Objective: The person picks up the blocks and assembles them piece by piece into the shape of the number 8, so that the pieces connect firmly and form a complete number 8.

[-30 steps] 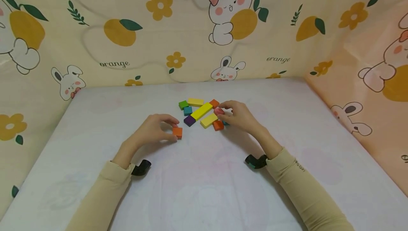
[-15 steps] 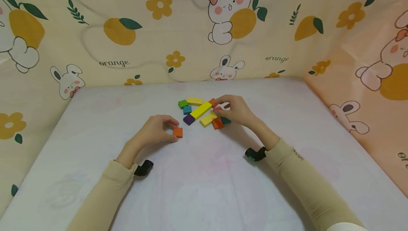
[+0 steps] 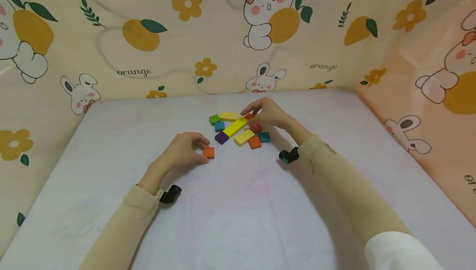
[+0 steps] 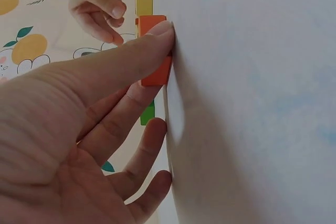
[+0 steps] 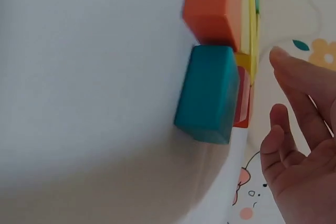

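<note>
My left hand point(image 3: 180, 148) pinches an orange block point(image 3: 209, 153) between thumb and fingers at the near left of a group of coloured blocks. In the left wrist view the thumb lies across that block point(image 4: 150, 25). My right hand point(image 3: 272, 115) is over the far right of the group, fingers loosely bent, close above a far orange block point(image 3: 249, 116) and the end of a long yellow block point(image 3: 235, 128). A red block point(image 3: 255, 128) lies just below this hand. The right wrist view shows the fingers point(image 5: 302, 93) apart, holding nothing.
A purple block point(image 3: 222, 137), a blue block point(image 3: 220, 127), a green block point(image 3: 214, 120) and a pale yellow block point(image 3: 228, 116) lie at the left. Another pale yellow block point(image 3: 244, 137), an orange block point(image 3: 255, 142) and a teal block point(image 3: 264, 137) lie at the right.
My right hand has let go of the red block and moved away from me and slightly left, uncovering the red and teal blocks. My left hand stays on its orange block.
</note>
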`<state>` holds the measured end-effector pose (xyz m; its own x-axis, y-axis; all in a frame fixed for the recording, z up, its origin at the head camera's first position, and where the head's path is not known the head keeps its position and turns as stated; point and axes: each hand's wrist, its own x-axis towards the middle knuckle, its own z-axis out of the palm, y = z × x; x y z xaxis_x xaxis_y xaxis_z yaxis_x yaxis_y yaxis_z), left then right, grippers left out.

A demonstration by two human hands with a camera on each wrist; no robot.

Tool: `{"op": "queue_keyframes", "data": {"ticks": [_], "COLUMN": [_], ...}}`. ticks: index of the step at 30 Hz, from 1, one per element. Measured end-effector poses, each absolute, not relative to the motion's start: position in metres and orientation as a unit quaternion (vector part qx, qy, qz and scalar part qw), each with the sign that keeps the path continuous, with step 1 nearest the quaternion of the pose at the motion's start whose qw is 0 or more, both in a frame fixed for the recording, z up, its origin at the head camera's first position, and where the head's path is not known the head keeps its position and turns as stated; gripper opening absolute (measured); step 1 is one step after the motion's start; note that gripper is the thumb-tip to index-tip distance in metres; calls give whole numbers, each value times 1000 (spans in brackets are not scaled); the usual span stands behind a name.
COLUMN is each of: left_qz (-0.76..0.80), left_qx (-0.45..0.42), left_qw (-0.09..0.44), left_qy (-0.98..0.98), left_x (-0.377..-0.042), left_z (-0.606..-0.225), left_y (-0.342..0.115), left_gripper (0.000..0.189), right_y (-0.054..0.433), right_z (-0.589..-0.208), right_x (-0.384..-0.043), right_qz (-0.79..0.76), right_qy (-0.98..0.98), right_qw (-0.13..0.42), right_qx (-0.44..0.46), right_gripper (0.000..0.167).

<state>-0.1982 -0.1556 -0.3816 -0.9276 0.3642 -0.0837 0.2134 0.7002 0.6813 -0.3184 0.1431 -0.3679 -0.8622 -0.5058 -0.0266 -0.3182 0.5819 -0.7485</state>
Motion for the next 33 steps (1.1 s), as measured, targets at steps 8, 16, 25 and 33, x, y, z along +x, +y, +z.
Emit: {"op": "queue_keyframes", "data": {"ticks": [8, 16, 25, 33], "left_qz": [359, 364, 351, 361], "left_qx": [154, 154, 146, 137], "left_qw": [108, 104, 104, 109], "left_qy": [914, 913, 919, 916], "left_x": [-197, -196, -199, -197], "left_z": [-380, -380, -383, -381], "left_y": [-157, -156, -158, -156], "left_gripper": [46, 47, 47, 46], "right_y": [130, 128, 125, 124], "right_z": [-369, -374, -374, -375], "right_x": [-325, -329, -335, -333], "right_qz": [-396, -396, -363, -342], "right_qy": [869, 869, 878, 886], "right_qw": [168, 177, 175, 184], "right_qx": [-243, -237, -259, -255], "right_gripper": [32, 29, 30, 31]}}
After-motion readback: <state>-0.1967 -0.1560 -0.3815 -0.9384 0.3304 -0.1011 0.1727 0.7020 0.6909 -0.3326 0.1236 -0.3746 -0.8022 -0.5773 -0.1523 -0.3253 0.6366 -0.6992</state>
